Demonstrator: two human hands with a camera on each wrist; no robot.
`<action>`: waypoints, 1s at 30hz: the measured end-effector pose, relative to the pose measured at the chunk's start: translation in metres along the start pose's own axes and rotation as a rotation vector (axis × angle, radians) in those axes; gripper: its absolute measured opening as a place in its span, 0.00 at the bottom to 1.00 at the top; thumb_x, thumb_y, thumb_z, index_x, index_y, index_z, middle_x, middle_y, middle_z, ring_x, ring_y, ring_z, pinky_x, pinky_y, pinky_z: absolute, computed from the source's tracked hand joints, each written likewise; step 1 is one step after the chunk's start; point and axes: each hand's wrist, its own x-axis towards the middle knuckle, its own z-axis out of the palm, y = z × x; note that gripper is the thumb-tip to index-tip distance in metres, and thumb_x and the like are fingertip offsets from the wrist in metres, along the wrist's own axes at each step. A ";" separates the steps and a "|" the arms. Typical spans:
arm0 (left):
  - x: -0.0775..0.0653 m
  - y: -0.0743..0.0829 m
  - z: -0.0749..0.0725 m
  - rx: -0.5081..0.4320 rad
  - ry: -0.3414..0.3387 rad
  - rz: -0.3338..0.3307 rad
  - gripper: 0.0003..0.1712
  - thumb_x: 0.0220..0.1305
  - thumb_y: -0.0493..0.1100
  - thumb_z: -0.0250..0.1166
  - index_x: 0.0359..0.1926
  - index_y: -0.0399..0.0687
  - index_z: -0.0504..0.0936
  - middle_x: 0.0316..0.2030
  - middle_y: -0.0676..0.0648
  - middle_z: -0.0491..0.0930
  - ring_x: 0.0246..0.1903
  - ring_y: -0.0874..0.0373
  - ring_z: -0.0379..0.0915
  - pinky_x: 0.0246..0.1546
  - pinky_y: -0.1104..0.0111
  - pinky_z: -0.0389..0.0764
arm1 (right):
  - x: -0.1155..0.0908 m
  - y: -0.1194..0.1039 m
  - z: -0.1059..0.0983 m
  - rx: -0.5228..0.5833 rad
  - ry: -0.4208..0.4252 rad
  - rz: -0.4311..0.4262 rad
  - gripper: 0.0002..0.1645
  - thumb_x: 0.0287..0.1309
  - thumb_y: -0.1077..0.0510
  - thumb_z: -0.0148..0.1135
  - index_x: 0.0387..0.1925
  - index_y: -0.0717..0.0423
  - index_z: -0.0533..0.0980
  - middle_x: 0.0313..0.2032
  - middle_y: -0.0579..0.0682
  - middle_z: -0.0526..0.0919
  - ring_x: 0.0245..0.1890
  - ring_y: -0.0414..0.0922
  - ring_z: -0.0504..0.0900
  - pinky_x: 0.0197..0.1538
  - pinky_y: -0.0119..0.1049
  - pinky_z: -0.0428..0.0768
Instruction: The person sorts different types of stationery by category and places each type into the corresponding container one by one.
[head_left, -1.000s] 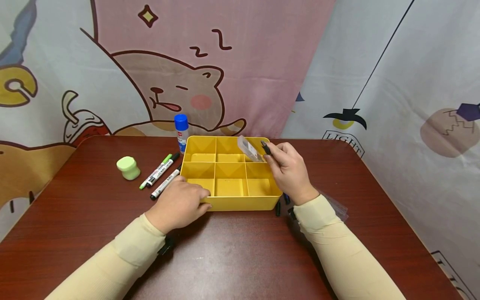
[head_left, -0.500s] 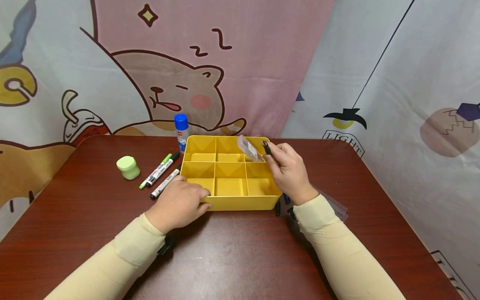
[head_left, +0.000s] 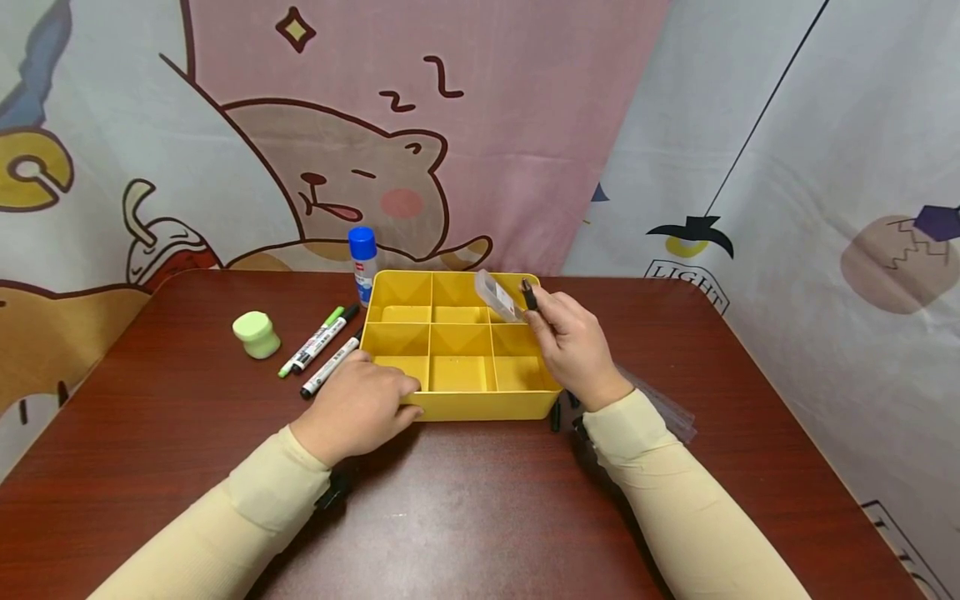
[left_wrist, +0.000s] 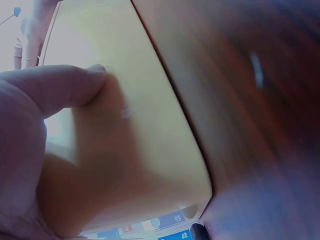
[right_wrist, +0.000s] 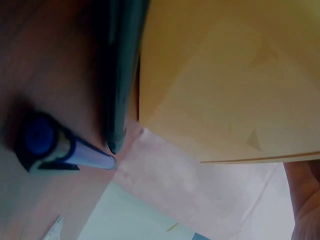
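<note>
A yellow box [head_left: 480,407] with several compartments stands on the table. My left hand [head_left: 356,410] grips its front left rim; in the left wrist view the thumb [left_wrist: 75,89] lies against the outer wall. Over the back right compartment, my right hand [head_left: 576,348] pinches a short dark object [head_left: 529,294] with a shiny end; its exact kind is unclear. Beside it a translucent plastic case [head_left: 495,296] leans, tilted, in the back of the box. The right wrist view shows a dark pen [right_wrist: 120,85] and a blue-ended marker [right_wrist: 75,147] beside the box.
Left of the box lie two white markers [head_left: 330,365] and a green pen [head_left: 287,367]. A pale green block [head_left: 257,335] sits farther left. A blue-capped glue bottle [head_left: 363,267] stands behind. Clear plastic strips [head_left: 663,404] lie by the right forearm.
My right hand has shifted very slightly left, and the dark object in it has tilted a little. The left hand and the box have stayed in place.
</note>
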 end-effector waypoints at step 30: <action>0.001 -0.001 0.002 -0.001 -0.012 0.001 0.18 0.50 0.55 0.68 0.17 0.61 0.68 0.13 0.62 0.64 0.17 0.66 0.66 0.29 0.59 0.61 | -0.006 0.000 0.010 0.007 -0.081 0.008 0.19 0.62 0.57 0.57 0.55 0.51 0.74 0.33 0.48 0.76 0.33 0.41 0.70 0.33 0.42 0.75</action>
